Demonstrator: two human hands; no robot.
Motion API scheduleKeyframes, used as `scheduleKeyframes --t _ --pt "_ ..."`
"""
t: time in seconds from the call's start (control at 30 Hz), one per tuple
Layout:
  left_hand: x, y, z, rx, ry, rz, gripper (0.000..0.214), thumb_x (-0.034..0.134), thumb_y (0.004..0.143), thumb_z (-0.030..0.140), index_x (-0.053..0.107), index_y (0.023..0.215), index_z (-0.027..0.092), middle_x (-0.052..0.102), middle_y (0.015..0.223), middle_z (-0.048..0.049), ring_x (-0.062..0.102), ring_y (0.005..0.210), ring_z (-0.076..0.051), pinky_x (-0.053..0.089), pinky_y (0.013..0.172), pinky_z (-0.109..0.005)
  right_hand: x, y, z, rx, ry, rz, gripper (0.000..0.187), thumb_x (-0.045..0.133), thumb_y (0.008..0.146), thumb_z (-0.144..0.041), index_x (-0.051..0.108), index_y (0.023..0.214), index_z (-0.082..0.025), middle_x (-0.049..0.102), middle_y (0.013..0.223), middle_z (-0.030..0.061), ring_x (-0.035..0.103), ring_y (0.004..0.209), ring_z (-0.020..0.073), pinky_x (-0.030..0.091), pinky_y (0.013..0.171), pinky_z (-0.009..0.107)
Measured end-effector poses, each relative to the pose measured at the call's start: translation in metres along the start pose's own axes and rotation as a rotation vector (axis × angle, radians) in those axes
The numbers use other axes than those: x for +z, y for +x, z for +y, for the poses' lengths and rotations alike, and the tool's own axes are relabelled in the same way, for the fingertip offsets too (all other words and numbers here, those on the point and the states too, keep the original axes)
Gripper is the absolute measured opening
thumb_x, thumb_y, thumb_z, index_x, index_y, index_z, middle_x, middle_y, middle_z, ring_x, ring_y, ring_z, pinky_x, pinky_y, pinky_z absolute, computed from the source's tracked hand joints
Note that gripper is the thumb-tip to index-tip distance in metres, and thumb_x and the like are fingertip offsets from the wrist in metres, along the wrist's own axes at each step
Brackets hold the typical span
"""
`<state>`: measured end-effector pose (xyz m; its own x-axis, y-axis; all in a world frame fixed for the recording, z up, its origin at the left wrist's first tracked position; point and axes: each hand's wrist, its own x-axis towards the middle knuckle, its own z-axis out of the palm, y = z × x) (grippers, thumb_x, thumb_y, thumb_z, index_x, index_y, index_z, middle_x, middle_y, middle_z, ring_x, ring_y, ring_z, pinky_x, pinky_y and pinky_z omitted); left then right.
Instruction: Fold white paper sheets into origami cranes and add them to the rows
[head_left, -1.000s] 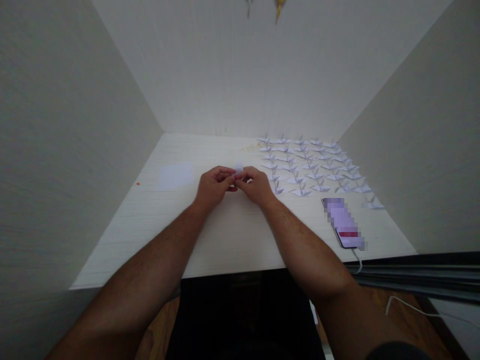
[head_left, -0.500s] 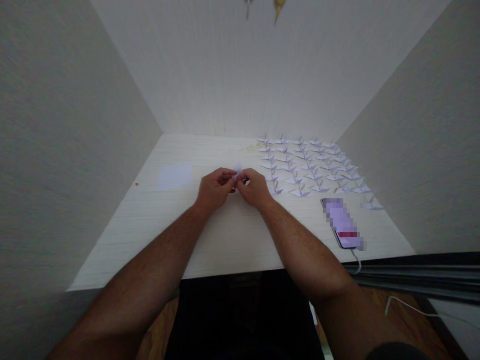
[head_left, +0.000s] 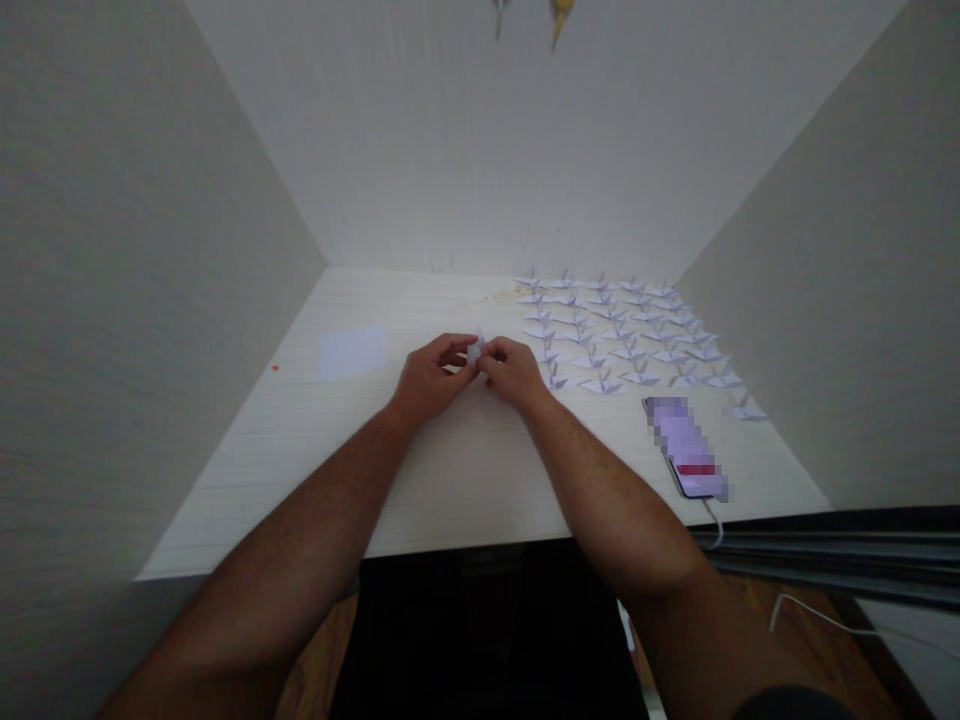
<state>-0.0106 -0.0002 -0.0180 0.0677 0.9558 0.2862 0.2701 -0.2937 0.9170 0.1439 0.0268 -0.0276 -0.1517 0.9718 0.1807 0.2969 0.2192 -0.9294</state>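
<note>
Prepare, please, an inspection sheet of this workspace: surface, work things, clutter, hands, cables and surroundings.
Surface: pale tabletop; brownish stain towards the back, orange speck at left.
Work things: small folded paper between the hands; flat white paper at left; rows of paper cranes at right.
Clutter: phone at right, screen pixelated.
Hands: left hand and right hand both hold the small folded paper by the fingers.
Cables: white cable from the phone over the front edge; lower part partly hidden.
Surroundings: pale walls on three sides; wooden floor below.
</note>
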Motion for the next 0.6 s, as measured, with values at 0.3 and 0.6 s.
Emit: scheduleKeyframes --t 0.3,0.6 --pt "-0.002 0.000 0.010 -0.145 -0.274 -0.066 0.057 0.077 0.065 0.021 0.062 0.120 0.021 0.061 0.117 -0.0082 0.069 0.070 -0.014 0.063 0.066 -0.033 -0.001 -0.002 -0.012 0.163 0.310 -0.062 0.006 0.061 0.067 -0.018 0.055 0.067 -0.019 0.058 0.058 -0.0056 0.056 0.052 0.0101 0.049 0.054 0.024" --pt "-0.005 0.001 0.010 -0.124 -0.335 -0.094 0.053 0.077 0.065 0.019 0.063 0.115 0.019 0.065 0.112 -0.0074 0.069 0.073 -0.015 0.062 0.069 -0.034 -0.002 0.000 -0.010 0.162 0.375 -0.107 0.008 0.062 0.068 -0.017 0.055 0.068 -0.019 0.059 0.060 -0.0050 0.057 0.053 0.0099 0.052 0.057 0.026"
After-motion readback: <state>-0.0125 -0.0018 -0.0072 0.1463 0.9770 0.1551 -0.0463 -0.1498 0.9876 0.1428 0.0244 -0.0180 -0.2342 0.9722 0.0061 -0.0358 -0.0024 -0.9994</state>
